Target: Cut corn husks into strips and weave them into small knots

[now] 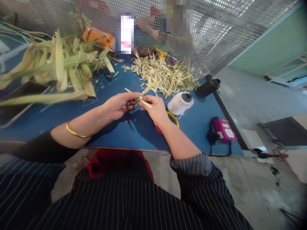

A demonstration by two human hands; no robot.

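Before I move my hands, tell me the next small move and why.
Probably pinch the crossing with the left hand and gently draw one end snug with the right hand: the pale strips cross at the fingertips, and their ends stick out in different directions.

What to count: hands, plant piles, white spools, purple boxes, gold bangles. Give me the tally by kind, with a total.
Hands: 2 (left hand, right hand)
Plant piles: 2 (long leaves, pale shreds)
White spool: 1
Purple box: 1
Gold bangle: 1
Total: 7
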